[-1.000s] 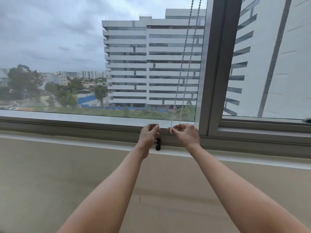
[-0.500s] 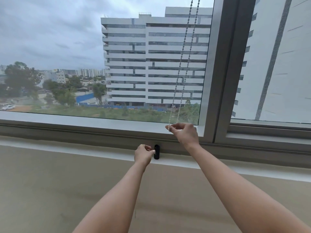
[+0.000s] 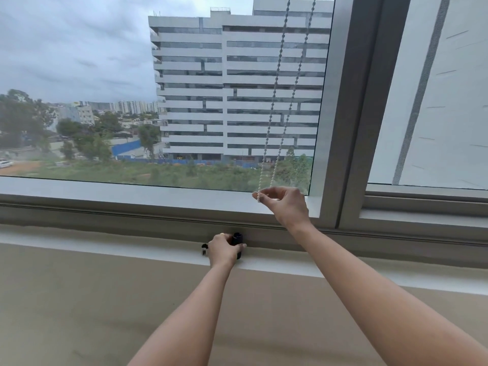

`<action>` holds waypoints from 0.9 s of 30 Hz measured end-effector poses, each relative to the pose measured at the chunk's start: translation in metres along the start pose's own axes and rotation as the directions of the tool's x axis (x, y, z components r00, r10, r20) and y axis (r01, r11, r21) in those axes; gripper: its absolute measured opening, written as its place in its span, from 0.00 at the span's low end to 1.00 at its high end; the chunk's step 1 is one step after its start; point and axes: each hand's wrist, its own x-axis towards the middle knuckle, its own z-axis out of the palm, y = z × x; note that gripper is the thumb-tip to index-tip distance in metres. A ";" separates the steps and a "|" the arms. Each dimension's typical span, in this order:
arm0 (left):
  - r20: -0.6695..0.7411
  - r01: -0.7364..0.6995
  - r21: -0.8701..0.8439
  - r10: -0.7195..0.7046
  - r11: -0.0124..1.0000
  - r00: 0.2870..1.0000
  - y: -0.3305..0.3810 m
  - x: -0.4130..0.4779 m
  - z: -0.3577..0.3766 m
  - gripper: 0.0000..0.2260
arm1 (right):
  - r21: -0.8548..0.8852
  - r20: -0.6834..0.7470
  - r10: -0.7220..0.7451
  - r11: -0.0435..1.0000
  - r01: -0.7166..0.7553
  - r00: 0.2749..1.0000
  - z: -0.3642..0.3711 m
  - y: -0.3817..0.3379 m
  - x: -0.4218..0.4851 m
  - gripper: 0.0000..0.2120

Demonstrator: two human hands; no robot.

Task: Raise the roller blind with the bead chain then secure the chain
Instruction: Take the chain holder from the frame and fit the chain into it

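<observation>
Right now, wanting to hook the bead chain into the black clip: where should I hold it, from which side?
Pinch the bead chain at the bottom of its loop, from the right, as the right hand does. Both strands meet there, so that end can probably be led to the black clip the left hand grips.

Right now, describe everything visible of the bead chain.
The bead chain is a loop of small, round, pale beads, plastic by the look of it. Its two strands come down from beyond the picture's top edge in front of the window glass, slanting leftward and drawing together. The right hand pinches the loop's bottom between its fingers. The chain looks fairly taut and stays apart from the black clip gripped by the left hand.
</observation>
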 end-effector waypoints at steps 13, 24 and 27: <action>-0.083 -0.180 -0.259 0.164 0.949 0.983 0.040 -0.024 0.000 0.13 | 0.084 0.052 -0.022 0.996 0.018 0.998 -0.006 -0.001 -0.001 0.08; -0.078 -0.321 -0.312 0.312 0.894 0.947 0.082 -0.054 -0.009 0.08 | 0.255 0.109 -0.042 0.967 0.013 0.993 -0.028 -0.005 -0.022 0.05; -0.070 -0.348 -0.335 0.346 0.875 0.936 0.089 -0.063 -0.014 0.06 | 0.297 0.129 -0.047 0.955 0.006 0.991 -0.032 -0.005 -0.027 0.05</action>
